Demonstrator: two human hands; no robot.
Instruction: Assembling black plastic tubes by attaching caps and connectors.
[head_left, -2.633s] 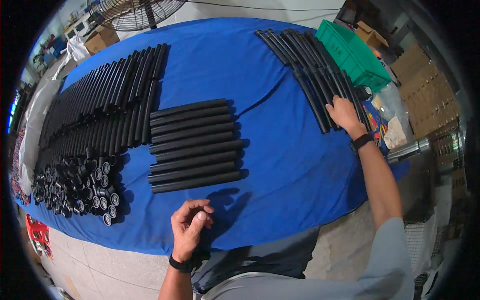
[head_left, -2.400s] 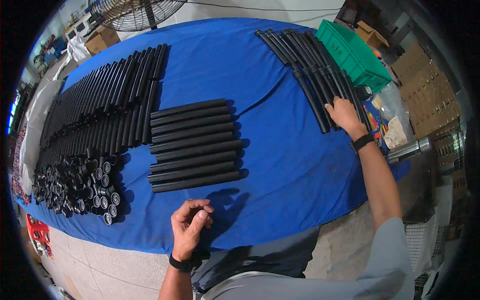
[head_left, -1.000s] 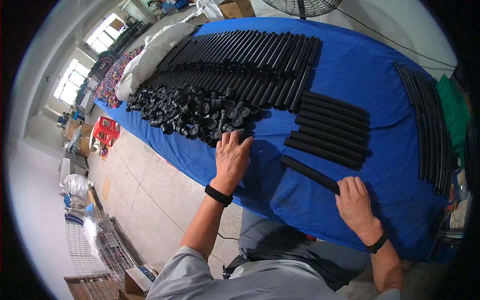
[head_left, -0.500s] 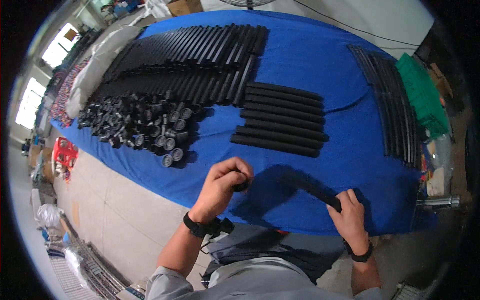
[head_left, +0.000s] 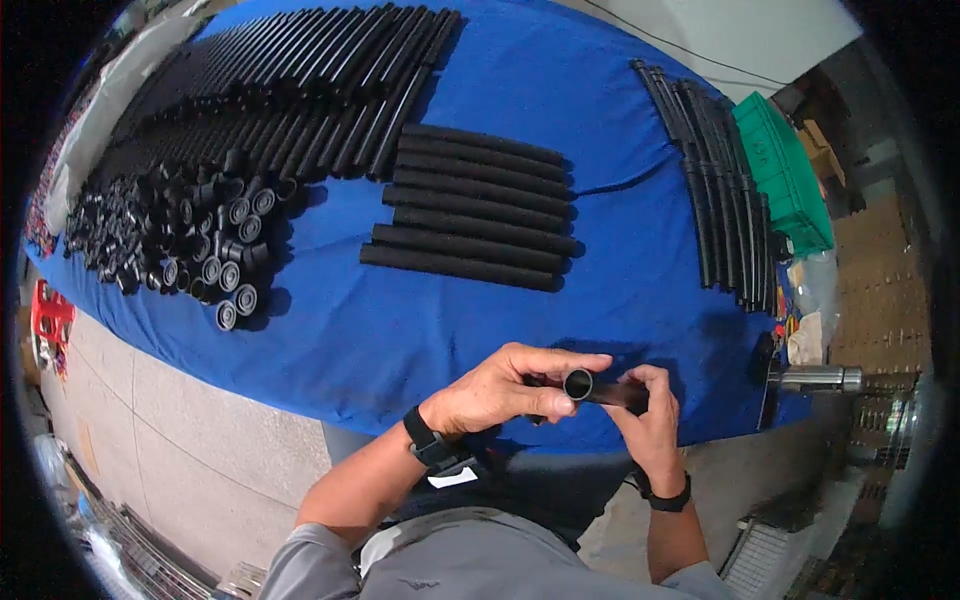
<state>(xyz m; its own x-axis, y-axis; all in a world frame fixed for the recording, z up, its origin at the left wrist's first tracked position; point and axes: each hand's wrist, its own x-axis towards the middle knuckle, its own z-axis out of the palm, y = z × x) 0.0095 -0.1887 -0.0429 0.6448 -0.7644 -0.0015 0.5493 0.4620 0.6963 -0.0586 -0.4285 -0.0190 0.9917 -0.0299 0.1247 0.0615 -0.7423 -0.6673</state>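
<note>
My right hand is closed around a black tube just over the near edge of the table. The tube's round open end faces up toward me. Against that end rest the thumb and fingers of my left hand. A small black cap shows between the left fingers, mostly covered by them. Beyond my hands lies a row of several black foam-like tubes, side by side on the blue cloth. Left of the row is a heap of loose black caps.
Long black tubes fill the far left of the table. Another row of thin dark tubes lies at the right beside a green crate. A shiny metal cylinder juts out at the right table edge.
My hands have come together, bringing the tube's end up to my left fingers. The tube has turned from pointing away to pointing toward me. The view has shifted right.
</note>
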